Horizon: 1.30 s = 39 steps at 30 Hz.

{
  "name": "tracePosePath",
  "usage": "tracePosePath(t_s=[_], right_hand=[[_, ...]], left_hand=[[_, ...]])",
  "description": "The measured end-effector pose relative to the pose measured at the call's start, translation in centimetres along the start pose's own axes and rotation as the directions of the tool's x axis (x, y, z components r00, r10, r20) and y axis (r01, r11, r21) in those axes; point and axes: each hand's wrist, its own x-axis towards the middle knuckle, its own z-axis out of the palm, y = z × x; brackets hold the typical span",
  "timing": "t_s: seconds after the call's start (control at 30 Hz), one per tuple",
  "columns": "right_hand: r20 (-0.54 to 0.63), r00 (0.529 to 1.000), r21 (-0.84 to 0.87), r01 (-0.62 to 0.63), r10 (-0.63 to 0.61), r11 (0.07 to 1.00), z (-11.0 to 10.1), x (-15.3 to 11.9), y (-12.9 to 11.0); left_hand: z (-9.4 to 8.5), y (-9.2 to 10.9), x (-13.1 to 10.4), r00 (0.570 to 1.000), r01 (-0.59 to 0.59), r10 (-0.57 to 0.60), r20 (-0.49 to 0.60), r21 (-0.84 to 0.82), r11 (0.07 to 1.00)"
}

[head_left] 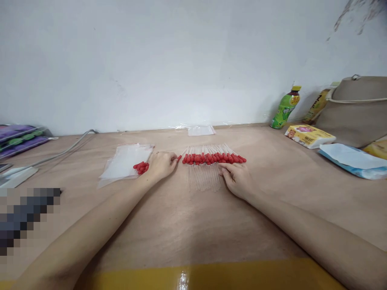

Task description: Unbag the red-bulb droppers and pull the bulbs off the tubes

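A row of small red pieces (211, 158) lies in the middle of the table, with thin pale strands (208, 148) fanning out behind it. In front of the row, clear thin strands (204, 178) lie side by side. My left hand (163, 164) pinches a single red-tipped strand (179, 158) at the row's left end. My right hand (237, 177) rests at the right of the clear strands, thumb and fingertips together at their upper end; what they hold, if anything, is too small to see. Loose red pieces (140, 167) sit left of my left hand.
Clear plastic bags (122, 159) lie under the loose red pieces; another white packet (201, 130) is by the wall. At right are a green bottle (286, 108), a yellow tissue pack (308, 136), a blue-white packet (353, 160) and a grey-beige bag (350, 117). A cable (65, 153) runs at left.
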Motion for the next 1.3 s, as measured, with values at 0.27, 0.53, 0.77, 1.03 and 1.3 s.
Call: tracePosePath(t_s=[0.27, 0.53, 0.77, 1.03, 1.3], right_hand=[[-0.014, 1.000, -0.012, -0.008, 0.008, 1.000, -0.3, 0.0, -0.5], [-0.131, 0.990, 0.063, 0.061, -0.053, 0.996, -0.3, 0.1, 0.0], [-0.175, 0.970, 0.179, 0.200, -0.169, 0.963, -0.3, 0.3, -0.5], [0.000, 0.901, 0.057, 0.433, -0.434, 0.900, -0.2, 0.1, -1.7], [0.067, 0.874, 0.063, 0.477, -0.481, 0.877, 0.8, 0.4, -2.1]], left_hand=[[1.0, 0.4, 0.3, 0.999, 0.038, -0.038, -0.016, 0.000, 0.999], [-0.9, 0.4, -0.3, 0.986, 0.130, -0.122, -0.116, 0.063, 0.990], [-1.4, 0.8, -5.2, 0.885, -0.250, 0.177, -0.431, -0.119, 0.961], [1.6, 2.6, -7.7, 0.849, -0.447, 0.287, -0.444, -0.311, 0.839], [1.4, 3.0, -7.6, 0.837, -0.481, 0.313, -0.450, -0.330, 0.812]])
